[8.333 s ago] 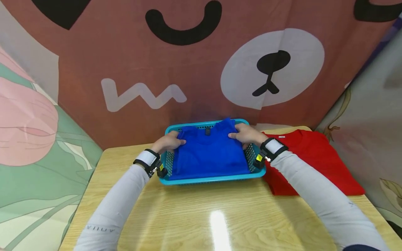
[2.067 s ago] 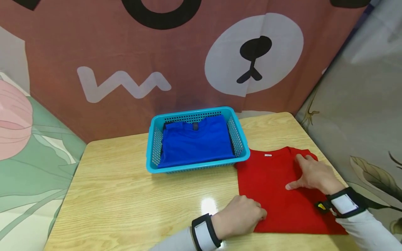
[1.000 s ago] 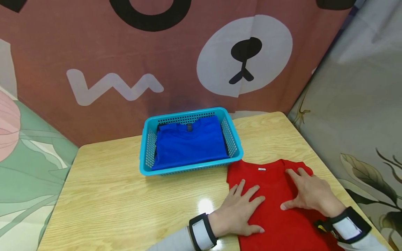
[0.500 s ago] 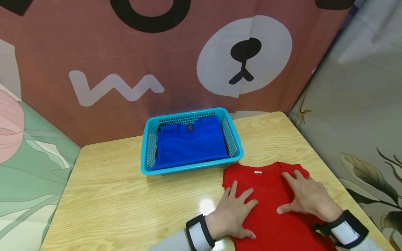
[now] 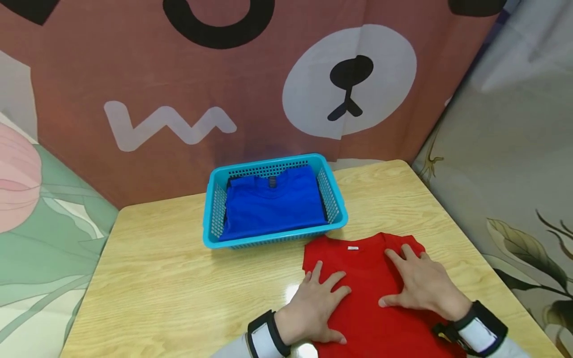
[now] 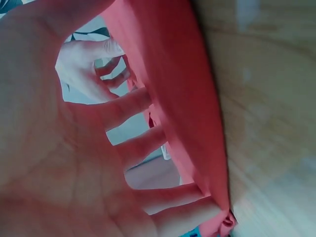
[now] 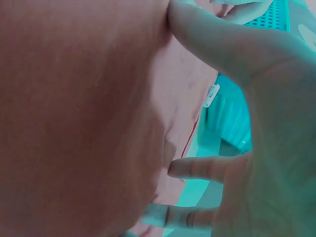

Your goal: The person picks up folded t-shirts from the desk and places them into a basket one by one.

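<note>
A red T-shirt [image 5: 364,278] with a small white neck label lies flat on the table, its collar toward the basket. My left hand [image 5: 313,308] rests on its left side, fingers spread and fairly straight. On the right side of the shirt my right hand [image 5: 425,286] lies with spread fingers, thumb toward the middle. In the left wrist view the fingertips [image 6: 207,200] press on the red cloth near its edge. The right wrist view shows the thumb and fingers of my right hand [image 7: 276,113] touching the fabric. The shirt's lower part runs out of the head view.
A turquoise perforated basket [image 5: 209,219] stands behind the shirt, near the back edge of the wooden table [image 5: 170,278]. Inside it lies a folded blue T-shirt [image 5: 275,204] with dark cloth showing beneath. Printed curtains hang behind and at both sides.
Earlier both hands held the blue shirt in the basket; they have since moved to the red shirt. The left hand has spread out, and the red shirt has slid toward me and leftward under both hands.
</note>
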The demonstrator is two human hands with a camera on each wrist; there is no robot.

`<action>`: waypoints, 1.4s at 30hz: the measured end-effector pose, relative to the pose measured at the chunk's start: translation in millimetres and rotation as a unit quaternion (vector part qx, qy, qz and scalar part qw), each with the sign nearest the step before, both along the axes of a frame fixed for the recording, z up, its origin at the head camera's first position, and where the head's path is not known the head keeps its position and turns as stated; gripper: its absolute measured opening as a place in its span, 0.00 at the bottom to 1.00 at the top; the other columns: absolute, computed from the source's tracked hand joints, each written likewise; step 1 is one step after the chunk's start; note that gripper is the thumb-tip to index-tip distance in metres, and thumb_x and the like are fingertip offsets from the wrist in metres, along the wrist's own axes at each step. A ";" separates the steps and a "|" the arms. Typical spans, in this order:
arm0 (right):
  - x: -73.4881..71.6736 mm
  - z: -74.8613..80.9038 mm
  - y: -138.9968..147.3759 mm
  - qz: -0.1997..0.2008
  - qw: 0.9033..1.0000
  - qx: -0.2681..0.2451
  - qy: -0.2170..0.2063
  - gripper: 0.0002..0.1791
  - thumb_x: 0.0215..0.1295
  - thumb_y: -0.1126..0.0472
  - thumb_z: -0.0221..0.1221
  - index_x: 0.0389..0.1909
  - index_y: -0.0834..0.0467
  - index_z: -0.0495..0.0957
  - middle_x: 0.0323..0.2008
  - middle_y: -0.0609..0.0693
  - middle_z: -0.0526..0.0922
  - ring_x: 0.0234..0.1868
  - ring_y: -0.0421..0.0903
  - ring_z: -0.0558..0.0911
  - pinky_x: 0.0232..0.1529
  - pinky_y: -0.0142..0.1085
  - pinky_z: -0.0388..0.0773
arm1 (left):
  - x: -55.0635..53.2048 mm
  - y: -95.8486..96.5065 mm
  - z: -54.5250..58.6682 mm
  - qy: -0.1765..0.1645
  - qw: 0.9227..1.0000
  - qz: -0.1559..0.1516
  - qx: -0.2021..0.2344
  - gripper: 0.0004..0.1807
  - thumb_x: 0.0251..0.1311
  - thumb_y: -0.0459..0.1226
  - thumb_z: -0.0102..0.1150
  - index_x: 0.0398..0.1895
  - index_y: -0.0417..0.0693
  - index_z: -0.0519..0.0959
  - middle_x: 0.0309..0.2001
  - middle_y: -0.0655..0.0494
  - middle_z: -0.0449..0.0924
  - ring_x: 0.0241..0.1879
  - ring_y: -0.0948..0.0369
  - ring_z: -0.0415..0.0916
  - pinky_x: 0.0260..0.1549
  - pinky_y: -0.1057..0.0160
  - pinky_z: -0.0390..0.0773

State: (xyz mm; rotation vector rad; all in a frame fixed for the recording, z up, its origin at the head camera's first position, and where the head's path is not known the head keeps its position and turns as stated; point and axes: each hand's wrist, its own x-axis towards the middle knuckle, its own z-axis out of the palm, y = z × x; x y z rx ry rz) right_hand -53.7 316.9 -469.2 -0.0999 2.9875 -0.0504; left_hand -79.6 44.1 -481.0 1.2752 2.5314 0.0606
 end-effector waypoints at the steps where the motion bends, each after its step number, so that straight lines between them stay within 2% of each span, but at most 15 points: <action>1: -1.0 -0.7 -2.7 0.001 1.000 -0.002 0.005 0.69 0.22 0.15 0.65 0.66 0.56 0.70 0.58 0.65 0.71 0.45 0.72 0.75 0.33 0.60 0.81 | -0.3 -3.0 0.2 -0.003 1.000 0.004 0.002 0.53 0.36 0.70 0.70 0.71 0.76 0.60 0.77 0.67 0.51 0.76 0.42 0.48 0.66 0.39 0.68; 6: -7.1 -3.5 -15.4 0.013 0.999 -0.009 0.030 0.68 0.21 0.16 0.66 0.65 0.55 0.71 0.54 0.61 0.73 0.41 0.63 0.76 0.32 0.54 0.81 | -2.6 -17.6 1.7 -0.017 1.000 0.021 0.013 0.53 0.35 0.68 0.72 0.70 0.77 0.62 0.76 0.67 0.52 0.76 0.42 0.47 0.66 0.38 0.67; 10: -11.2 -5.7 -27.5 0.024 0.999 -0.014 0.025 0.68 0.22 0.16 0.66 0.66 0.54 0.70 0.53 0.60 0.73 0.40 0.59 0.75 0.32 0.52 0.81 | -2.2 -32.0 2.9 -0.026 0.999 0.033 0.014 0.52 0.34 0.66 0.74 0.69 0.76 0.63 0.76 0.66 0.52 0.76 0.42 0.47 0.64 0.37 0.69; 20: -18.2 -8.1 -56.1 0.040 0.999 -0.014 0.020 0.68 0.23 0.15 0.64 0.68 0.53 0.69 0.52 0.60 0.72 0.42 0.57 0.74 0.30 0.48 0.80 | 0.6 -61.0 4.3 -0.033 0.997 0.063 0.020 0.51 0.33 0.66 0.75 0.68 0.75 0.65 0.76 0.65 0.53 0.76 0.41 0.47 0.59 0.38 0.74; 29: -23.6 -10.2 -78.2 0.053 0.998 -0.023 0.021 0.68 0.23 0.16 0.66 0.68 0.52 0.69 0.50 0.58 0.72 0.40 0.54 0.73 0.29 0.43 0.77 | -2.2 -80.8 8.3 -0.030 0.997 0.070 0.009 0.52 0.30 0.65 0.76 0.66 0.74 0.65 0.75 0.63 0.55 0.74 0.41 0.49 0.56 0.40 0.77; 38: -31.6 -7.4 -98.2 0.061 0.998 -0.032 0.000 0.68 0.24 0.19 0.68 0.69 0.52 0.67 0.55 0.60 0.71 0.47 0.59 0.75 0.37 0.51 0.82 | -3.4 -94.9 10.1 -0.009 0.997 0.078 0.000 0.55 0.29 0.67 0.76 0.67 0.69 0.65 0.73 0.60 0.57 0.73 0.39 0.51 0.57 0.44 0.78; 42: -33.9 -6.5 -106.8 0.062 0.997 -0.032 -0.014 0.68 0.24 0.19 0.68 0.70 0.52 0.66 0.59 0.62 0.70 0.50 0.63 0.74 0.41 0.57 0.82 | -2.3 -103.0 9.2 -0.017 0.996 0.088 -0.001 0.57 0.28 0.65 0.77 0.69 0.67 0.64 0.73 0.61 0.57 0.73 0.40 0.50 0.56 0.45 0.79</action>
